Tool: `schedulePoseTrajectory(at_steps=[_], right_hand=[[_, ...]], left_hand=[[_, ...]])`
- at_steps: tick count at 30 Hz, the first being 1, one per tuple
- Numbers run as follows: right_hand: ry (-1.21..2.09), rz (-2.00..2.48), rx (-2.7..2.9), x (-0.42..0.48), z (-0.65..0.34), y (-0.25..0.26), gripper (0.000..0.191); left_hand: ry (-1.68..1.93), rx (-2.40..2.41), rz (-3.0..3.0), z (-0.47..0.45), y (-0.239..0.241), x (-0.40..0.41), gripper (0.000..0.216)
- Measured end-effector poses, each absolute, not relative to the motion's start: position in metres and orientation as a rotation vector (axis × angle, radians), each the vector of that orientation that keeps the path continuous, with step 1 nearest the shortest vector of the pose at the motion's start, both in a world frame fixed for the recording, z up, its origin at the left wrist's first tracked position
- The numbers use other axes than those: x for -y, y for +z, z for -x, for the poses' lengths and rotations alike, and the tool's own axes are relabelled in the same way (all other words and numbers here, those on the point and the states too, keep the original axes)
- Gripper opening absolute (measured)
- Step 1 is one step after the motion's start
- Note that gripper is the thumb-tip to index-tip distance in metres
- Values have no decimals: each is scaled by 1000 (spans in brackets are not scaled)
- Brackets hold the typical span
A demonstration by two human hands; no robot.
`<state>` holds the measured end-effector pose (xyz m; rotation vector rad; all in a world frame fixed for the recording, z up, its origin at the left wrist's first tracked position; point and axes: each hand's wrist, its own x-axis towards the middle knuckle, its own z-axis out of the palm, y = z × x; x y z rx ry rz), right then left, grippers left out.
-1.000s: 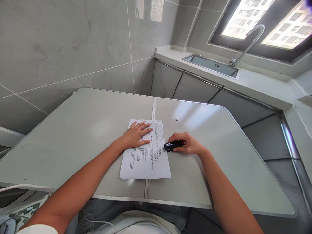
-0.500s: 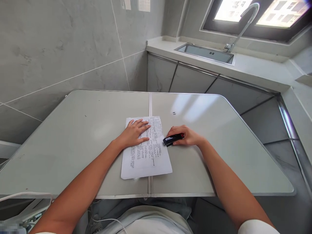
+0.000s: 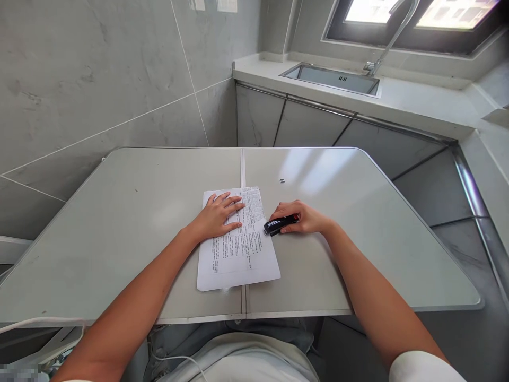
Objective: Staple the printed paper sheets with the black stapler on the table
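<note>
A few printed paper sheets [image 3: 238,254] lie stacked in the middle of a pale grey folding table [image 3: 119,228]. My left hand [image 3: 217,215] lies flat on the upper part of the paper, fingers spread. My right hand [image 3: 304,217] is closed round a black stapler [image 3: 279,224] with a red rear end. The stapler's front end touches the right edge of the sheets.
Two small staples [image 3: 282,180] lie on the table beyond the paper. A counter with a steel sink [image 3: 330,78] and a curved tap [image 3: 392,37] runs along the back right, under a window. A tiled wall stands to the left. A white cable [image 3: 40,322] hangs at the lower left.
The view has shifted slightly. The stapler in my right hand has moved a little left against the paper's edge. My left hand stays flat on the sheets.
</note>
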<state>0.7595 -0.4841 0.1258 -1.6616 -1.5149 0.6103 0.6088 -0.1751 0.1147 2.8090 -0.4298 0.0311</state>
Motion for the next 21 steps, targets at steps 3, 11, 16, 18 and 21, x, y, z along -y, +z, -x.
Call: schedulePoseTrajectory(at_steps=[3,11,16,18,21], right_hand=[[627,1653,1514,484,-759,127,40],[635,1634,1522,481,-759,127,40],[618,1640,1539,479,-759,127,40],[596,1653,1552,478,-758,127,39],[532,1676,1555,477,-755,128,38]], left_hand=[[31,433,-2811,-609,114,175,59],[30,443,-2809,-609,114,175,57],[33,449,-2811,-609,115,175,56],[37,449,-2811,-608,114,176,56],[44,467,-2801,-607,115,178,53]])
